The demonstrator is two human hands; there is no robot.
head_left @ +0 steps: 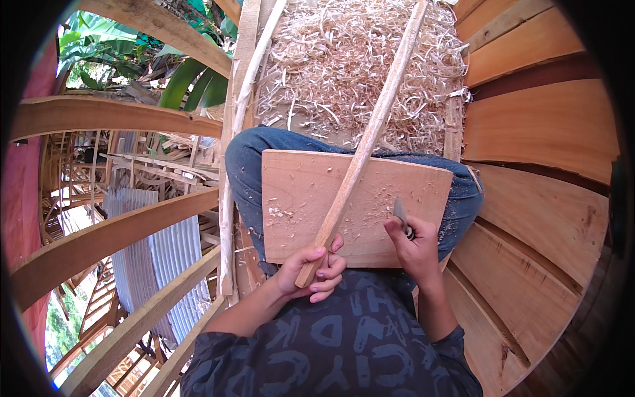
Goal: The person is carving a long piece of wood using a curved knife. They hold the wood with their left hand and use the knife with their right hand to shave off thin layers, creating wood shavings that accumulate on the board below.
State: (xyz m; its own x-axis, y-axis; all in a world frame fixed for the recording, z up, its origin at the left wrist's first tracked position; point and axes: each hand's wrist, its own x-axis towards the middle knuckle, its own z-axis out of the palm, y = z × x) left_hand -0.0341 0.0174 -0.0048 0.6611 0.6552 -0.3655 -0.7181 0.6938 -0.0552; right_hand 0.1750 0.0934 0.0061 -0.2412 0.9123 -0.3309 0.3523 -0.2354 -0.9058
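Note:
A long, roughly squared wooden stick (366, 142) slants away from me, its near end in my left hand (313, 270). The fingers of that hand are curled round it. It crosses over a flat wooden board (291, 192) that lies on my lap, scattered with small shavings. My right hand (418, 248) is closed round a knife (400, 210), over the right part of the board. The short blade points away from me, apart from the stick. The knife's handle is mostly hidden in my fist.
Curled wood shavings (357, 66) cover the floor beyond my knees. A plank wall (539, 126) rises close on the right. Wooden rails (126, 241) run along the left, with corrugated metal sheets (155, 245) below and beyond them. A pale pole (228, 238) lies beside my left knee.

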